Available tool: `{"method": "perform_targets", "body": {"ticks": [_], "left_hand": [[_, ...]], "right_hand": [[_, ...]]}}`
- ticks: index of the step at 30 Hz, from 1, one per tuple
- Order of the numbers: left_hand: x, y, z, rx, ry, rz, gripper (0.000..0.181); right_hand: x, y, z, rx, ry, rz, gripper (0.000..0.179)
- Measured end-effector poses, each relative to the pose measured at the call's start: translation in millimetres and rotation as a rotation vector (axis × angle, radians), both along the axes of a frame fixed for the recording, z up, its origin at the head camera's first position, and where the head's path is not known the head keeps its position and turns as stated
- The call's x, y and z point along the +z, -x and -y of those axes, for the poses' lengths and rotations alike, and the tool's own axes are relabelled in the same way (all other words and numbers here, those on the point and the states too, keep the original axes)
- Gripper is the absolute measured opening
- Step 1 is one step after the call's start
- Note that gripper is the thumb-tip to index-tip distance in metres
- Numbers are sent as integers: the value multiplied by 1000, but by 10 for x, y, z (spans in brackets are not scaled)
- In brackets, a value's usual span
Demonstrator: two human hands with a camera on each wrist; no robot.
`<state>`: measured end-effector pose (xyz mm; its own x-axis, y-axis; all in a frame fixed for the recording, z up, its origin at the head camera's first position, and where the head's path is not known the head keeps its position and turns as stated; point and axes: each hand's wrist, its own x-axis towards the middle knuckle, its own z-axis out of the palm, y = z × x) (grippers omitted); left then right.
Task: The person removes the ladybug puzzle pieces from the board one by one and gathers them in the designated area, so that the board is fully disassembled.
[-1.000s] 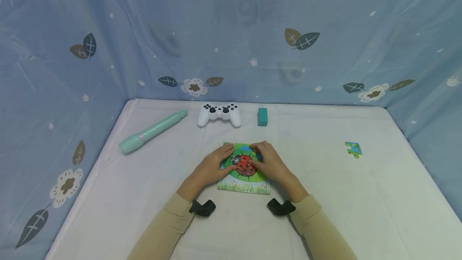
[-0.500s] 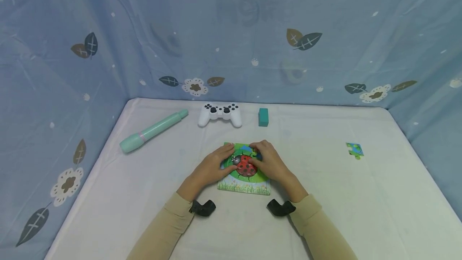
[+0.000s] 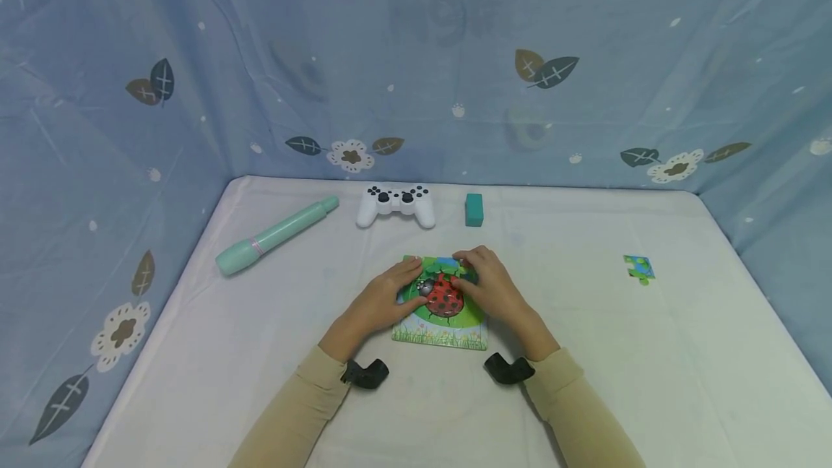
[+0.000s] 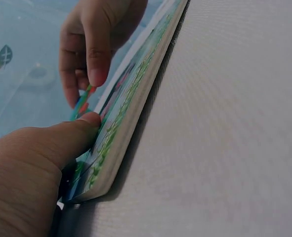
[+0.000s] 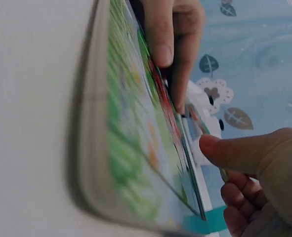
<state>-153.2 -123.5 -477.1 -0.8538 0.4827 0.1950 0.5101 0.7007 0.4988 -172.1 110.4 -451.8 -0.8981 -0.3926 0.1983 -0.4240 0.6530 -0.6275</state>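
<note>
A ladybug jigsaw puzzle in a flat tray lies before me on the white table. My left hand rests over its left side, thumb lying on the picture; its other fingers are mostly hidden in the left wrist view. Between thumb and fingers, my right hand pinches a thin puzzle piece at the tray's upper right. The right wrist view shows the piece tilted edge-on, above the picture surface.
Behind the tray are a white game controller and a teal block. A mint-green tube-shaped object lies at the back left. One loose puzzle piece sits far to the right. Blue patterned cloth hangs behind the table.
My right hand has shifted slightly up and to the right, and more of the ladybug's red body shows beside its thumb. The left hand stays in place.
</note>
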Motion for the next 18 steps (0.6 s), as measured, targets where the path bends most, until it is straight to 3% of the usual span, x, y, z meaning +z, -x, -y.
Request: {"method": "perform_targets", "body": {"ticks": [10,18], "left_hand": [[10,-3,-6,1,-7,11,64],[12,-21,5,-3,-16,-1,63]], "right_hand": [[86,77,-270,-33,9,53,43],[129,109,-731,-97,-18,9,43]]}}
